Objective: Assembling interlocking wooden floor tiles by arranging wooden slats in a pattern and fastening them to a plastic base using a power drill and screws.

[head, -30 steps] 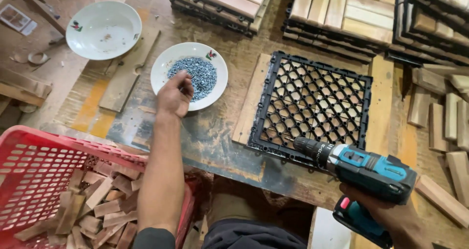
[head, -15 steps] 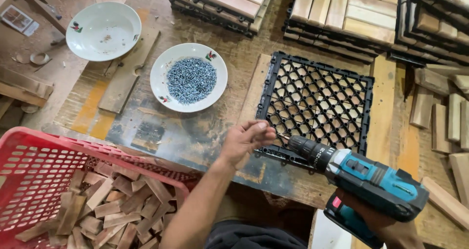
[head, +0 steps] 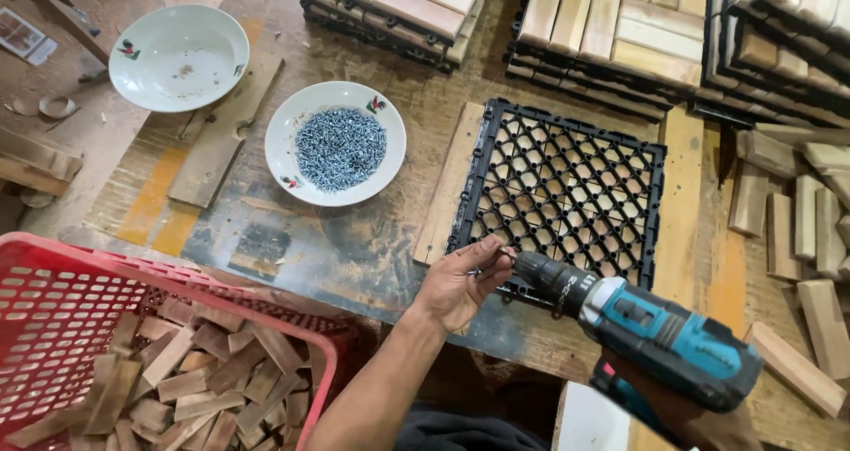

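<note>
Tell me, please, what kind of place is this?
Probably a small woodworking workshop. Stacks of slatted wooden tiles line the worn bench, a red basket holds wood offcuts, and a right hand holds a cordless drill beside a plate of screws.

**Around the red basket**

The red basket [head: 53, 327] sits at the lower left, filled with short wood offcuts [head: 195, 389]. Above it on the worktop [head: 336, 247] lies an empty white bowl [head: 177, 57] (a few crumbs inside). Far to its right lie loose wooden slats [head: 806, 230]; stacked slatted tiles [head: 620, 26] line the far edge.
</note>
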